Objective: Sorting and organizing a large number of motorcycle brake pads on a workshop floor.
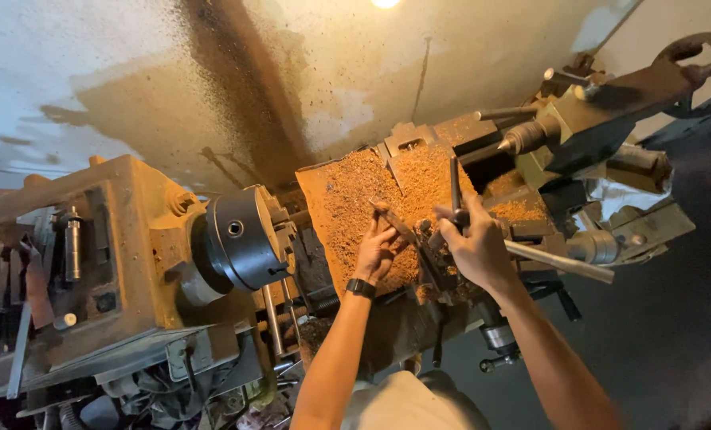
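1. Closed around the dark metal handle of a wrench-like tool (456,191), our right hand (476,248) keeps its fingers wrapped tight, the handle standing upright above the knuckles.
2. Our left hand (378,251) pinches a thin, flat, rust-brown metal bar (393,221) between fingertips and thumb; the bar slants up and to the left from the fingers.
3. Both hands meet over the tool post of the old, grimy lathe carriage (435,275), close to each other, though we cannot tell whether they touch.
4. We see a black wristband (361,287) on the left wrist.
5. Orange-brown chips and sawdust-like swarf (355,203) cover the slanted plate behind the hands.
6. Left of the hands, well apart from them, sits the dark round steel chuck (240,237) on the worn yellowish headstock (124,239).
7. At the upper right, the pointed centre of the greenish tailstock (522,139) faces the carriage.
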